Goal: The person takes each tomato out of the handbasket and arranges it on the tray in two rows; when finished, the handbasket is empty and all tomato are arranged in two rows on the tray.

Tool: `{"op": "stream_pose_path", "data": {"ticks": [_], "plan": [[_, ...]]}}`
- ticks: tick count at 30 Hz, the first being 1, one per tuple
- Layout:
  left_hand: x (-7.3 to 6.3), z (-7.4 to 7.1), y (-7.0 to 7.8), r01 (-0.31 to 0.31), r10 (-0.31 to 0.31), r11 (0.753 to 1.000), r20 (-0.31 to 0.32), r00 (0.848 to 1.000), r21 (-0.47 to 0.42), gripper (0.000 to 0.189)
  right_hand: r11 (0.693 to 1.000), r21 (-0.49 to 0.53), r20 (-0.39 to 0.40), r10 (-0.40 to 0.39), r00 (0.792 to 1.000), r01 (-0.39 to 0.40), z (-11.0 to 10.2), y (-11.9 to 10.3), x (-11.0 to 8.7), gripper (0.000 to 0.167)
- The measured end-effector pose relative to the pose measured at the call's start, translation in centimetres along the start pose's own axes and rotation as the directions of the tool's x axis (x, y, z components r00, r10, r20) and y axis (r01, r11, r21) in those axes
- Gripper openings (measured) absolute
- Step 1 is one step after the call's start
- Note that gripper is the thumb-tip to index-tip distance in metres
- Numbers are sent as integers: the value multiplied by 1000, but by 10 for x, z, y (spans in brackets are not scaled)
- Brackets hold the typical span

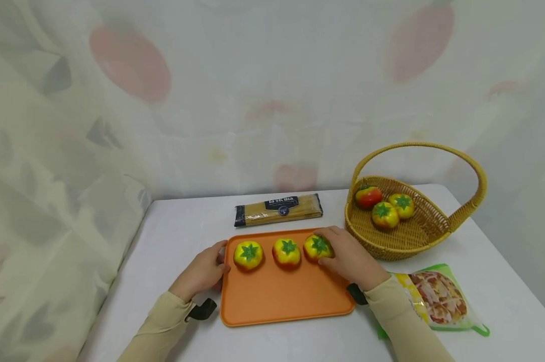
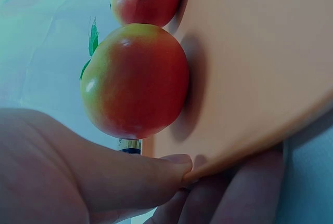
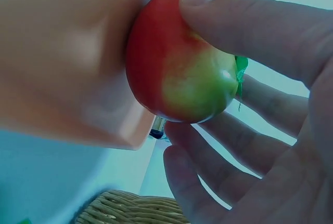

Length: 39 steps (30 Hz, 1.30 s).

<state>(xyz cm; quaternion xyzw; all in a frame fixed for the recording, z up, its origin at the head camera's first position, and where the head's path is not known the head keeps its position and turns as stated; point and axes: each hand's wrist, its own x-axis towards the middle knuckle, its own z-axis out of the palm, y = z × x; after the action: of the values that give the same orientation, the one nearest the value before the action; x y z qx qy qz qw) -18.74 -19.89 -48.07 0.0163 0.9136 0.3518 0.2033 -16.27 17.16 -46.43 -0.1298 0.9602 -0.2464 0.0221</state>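
Right fruit (image 1: 311, 251) sits on tray (image 1: 286, 299), far right corner, next to middle fruit (image 1: 286, 256); left fruit (image 1: 247, 257) further along the same row. Right hand (image 1: 350, 257) is partly closed round right fruit, thumb on one side, fingers curved about the other; how hard it squeezes, can't tell. Left hand (image 1: 202, 271) pinches tray's left rim, thumb on top, fingers beneath.

Handling, by judgement: fruit looks like a hollow imitation, so probably light, stiff, hard to bruise. Glossy skin, round sides: may slip or roll if pinched off-centre. Best hold is across the widest part, thumb facing fingers, clear of the leaf cap (image 1: 320, 245), which looks thin and could bend or come off. Tray seems light, stiff plastic; thin rim suits a pinch.
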Motion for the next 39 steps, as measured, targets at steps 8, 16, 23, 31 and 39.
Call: {"op": "stream_pose_path", "data": {"ticks": [8, 16, 23, 31, 39], "plan": [[4, 1, -3, -20, 20, 1000, -7, 1000, 8, 73, 998, 58, 5, 5, 1000, -5, -19, 1, -8, 67], [2, 1, -5, -37, 37, 999, 3, 999, 14, 73, 999, -3, -99, -54, 994, 54, -82, 34, -31, 58], [4, 0, -5, -48, 47, 998, 9, 999, 41, 73, 994, -79, -148, 65, 987, -77, -118, 94, -29, 63], [3, 0, -10, -27, 27, 998, 1, 1000, 49, 73, 993, -75, -54, 87, 995, -91, -108, 130, -6, 74], [5, 1, -5, -12, 12, 999, 4, 1000, 31, 73, 990, -119, -48, 69, 997, -74, -102, 134, 1, 72]]}}
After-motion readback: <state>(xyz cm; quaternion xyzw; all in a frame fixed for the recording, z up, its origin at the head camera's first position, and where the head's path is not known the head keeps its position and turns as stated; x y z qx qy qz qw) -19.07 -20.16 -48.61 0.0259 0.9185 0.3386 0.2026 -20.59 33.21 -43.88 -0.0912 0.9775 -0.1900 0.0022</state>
